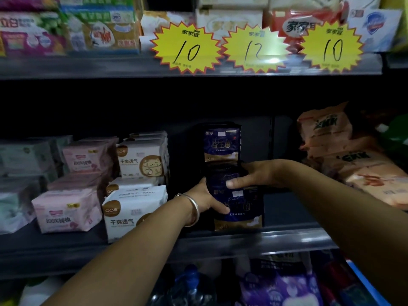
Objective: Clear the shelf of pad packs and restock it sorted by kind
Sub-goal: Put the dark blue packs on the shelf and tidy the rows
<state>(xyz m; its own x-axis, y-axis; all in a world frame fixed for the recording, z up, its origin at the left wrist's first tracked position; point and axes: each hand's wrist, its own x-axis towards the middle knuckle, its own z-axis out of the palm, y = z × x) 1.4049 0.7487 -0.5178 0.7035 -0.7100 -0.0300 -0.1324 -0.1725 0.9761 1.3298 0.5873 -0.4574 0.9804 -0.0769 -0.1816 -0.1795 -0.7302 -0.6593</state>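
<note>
Dark blue and gold pad packs (239, 212) stand on the middle shelf (287, 238). My left hand (206, 199), with a silver bangle on the wrist, grips the left side of the front pack, thumb across its face. My right hand (249, 175) holds the top of the same dark stack, thumb over the front. Another blue pack (221, 142) stands upright behind them. To the left stand white packs (132, 214) and pink packs (66, 209), each kind in its own row. Pale green packs (19, 160) sit at the far left.
Orange packs (344, 155) are piled on the shelf at the right. The upper shelf carries boxed goods and three yellow starburst price tags (186, 47). Below, a lower shelf holds bottles (189, 286) and purple packs (280, 290).
</note>
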